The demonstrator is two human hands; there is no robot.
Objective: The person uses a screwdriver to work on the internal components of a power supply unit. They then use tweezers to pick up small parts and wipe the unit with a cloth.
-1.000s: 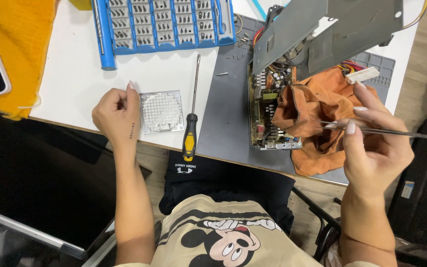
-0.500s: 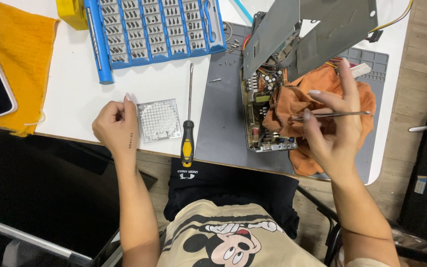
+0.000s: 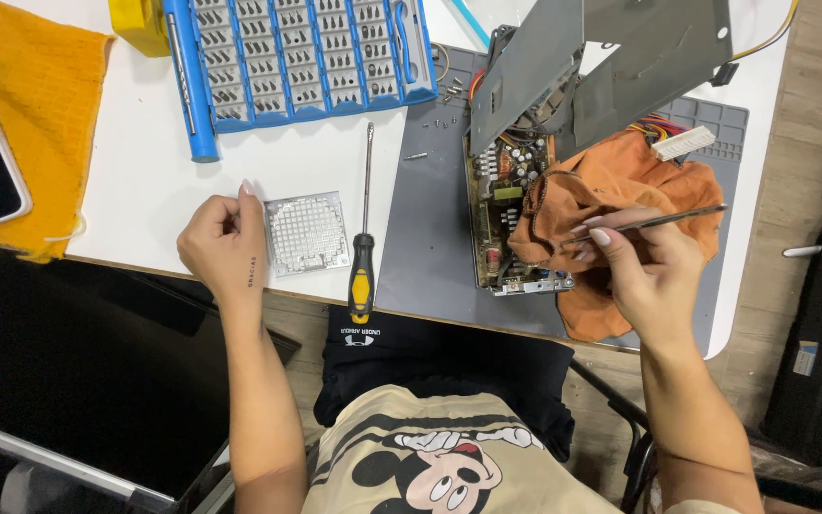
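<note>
Your right hand (image 3: 654, 276), grip clamped on the tweezers (image 3: 654, 223), slid back over the orange cloth (image 3: 620, 181); your left hand (image 3: 223, 243), fingers curled, stayed put beside the fan grille (image 3: 307, 233).

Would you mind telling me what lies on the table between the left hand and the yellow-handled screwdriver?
In the head view, a square metal fan grille lies flat between the left hand and the screwdriver, touching neither visibly.

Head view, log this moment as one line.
left hand: resting beside metal grille | right hand: holding tweezers over orange cloth | screwdriver: lying on table
</note>
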